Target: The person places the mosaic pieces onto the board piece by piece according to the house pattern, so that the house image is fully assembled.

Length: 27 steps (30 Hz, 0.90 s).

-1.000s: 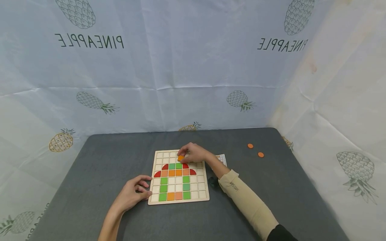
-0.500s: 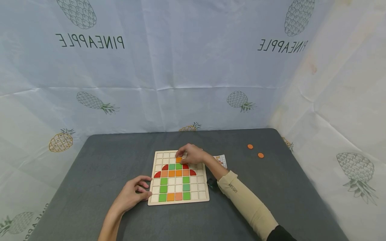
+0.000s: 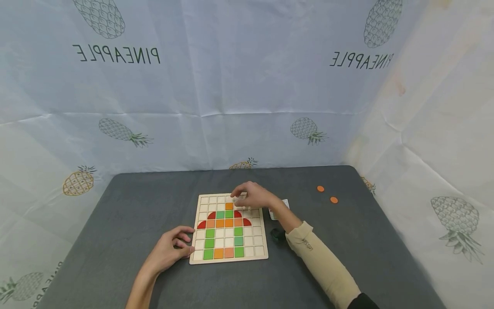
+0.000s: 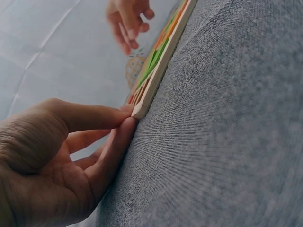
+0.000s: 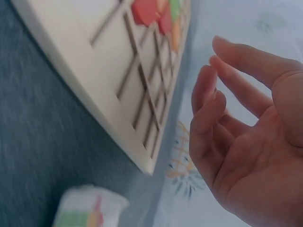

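Note:
My left hand [image 3: 168, 250] is at the left edge of a wooden grid board [image 3: 257, 238]. Its thumb touches the board near the front corner, which shows up close in the left wrist view; the other fingers lie loosely bent along that side. Over the back right part of the board hovers my right hand [image 3: 256, 196], thumb and fingers apart, holding nothing. Just left of its fingertips an orange square tile [image 3: 229, 206] sits in a cell. Below it, green tiles [image 3: 229, 213], red quarter-round tiles [image 3: 246, 222] and more orange ones fill other cells.
Two orange round pieces [image 3: 320, 189] lie on the grey table [image 3: 308, 266] at the back right. A printed card [image 3: 273, 214] is partly hidden under the right forearm. A small dark object [image 3: 276, 234] lies beside the board. Pineapple-print curtains surround the table.
My right hand has set the orange square tile into a cell, let go of it and drawn away to the right. My left hand has stayed at the board's edge.

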Motion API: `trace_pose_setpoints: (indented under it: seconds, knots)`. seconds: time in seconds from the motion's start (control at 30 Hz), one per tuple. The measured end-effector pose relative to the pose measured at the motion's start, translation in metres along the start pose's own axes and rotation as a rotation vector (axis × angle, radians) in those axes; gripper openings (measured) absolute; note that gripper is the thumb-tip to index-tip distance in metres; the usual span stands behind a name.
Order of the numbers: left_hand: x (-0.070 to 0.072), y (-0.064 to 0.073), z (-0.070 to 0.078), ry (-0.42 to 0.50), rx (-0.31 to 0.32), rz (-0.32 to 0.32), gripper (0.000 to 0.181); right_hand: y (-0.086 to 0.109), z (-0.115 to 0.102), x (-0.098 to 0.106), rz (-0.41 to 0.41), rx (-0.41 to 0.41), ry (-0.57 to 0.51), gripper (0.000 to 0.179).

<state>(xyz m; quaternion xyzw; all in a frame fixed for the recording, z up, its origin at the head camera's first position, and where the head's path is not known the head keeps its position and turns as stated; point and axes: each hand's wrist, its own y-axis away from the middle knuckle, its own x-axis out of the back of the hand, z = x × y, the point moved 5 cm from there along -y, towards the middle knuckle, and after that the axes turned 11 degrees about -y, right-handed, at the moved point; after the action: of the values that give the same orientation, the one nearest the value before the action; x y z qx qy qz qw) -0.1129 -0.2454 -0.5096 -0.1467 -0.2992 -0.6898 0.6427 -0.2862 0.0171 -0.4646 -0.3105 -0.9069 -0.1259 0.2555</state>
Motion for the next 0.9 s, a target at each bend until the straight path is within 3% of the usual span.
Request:
trace_pose_setpoints:
  seconds: [0.23, 0.5, 0.9]
  knots:
    - [0.000, -0.001, 0.001, -0.004, -0.003, 0.002, 0.060, 0.027, 0.007, 0.032, 0.060, -0.003, -0.061, 0.037]
    - [0.000, 0.000, 0.002, 0.000, -0.013, -0.003, 0.060, 0.072, 0.036, 0.083, 0.207, -0.079, -0.123, 0.043]
    - [0.001, 0.002, 0.004, 0.004, -0.008, -0.007, 0.060, 0.142, 0.089, 0.134, 0.453, -0.291, -0.070, 0.048]
